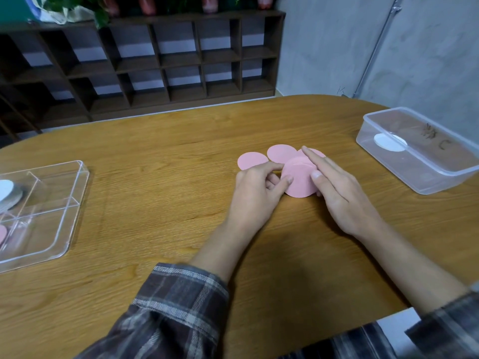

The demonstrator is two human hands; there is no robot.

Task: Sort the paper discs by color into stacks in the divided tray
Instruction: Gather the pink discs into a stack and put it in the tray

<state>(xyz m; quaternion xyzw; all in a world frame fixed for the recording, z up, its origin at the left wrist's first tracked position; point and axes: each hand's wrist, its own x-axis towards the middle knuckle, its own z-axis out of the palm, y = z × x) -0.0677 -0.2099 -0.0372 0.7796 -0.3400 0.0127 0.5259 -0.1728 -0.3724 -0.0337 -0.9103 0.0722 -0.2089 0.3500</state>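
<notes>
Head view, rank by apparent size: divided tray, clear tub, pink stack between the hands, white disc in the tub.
1. clear tub and divided tray: they look alike, and the tray is cut off at the left edge, so unranked.
2. pink stack.
3. white disc, though it sits farther from the camera.

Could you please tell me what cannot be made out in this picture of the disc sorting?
- Head view: the divided tray is cut off by the left edge; its white discs and pink disc show only partly.
- The left hand and right hand cover the pink stack; its count is unreadable.
- One loose pink disc lies mostly behind the right fingers.
- Dark marks on the clear container are too blurred to read.
</notes>
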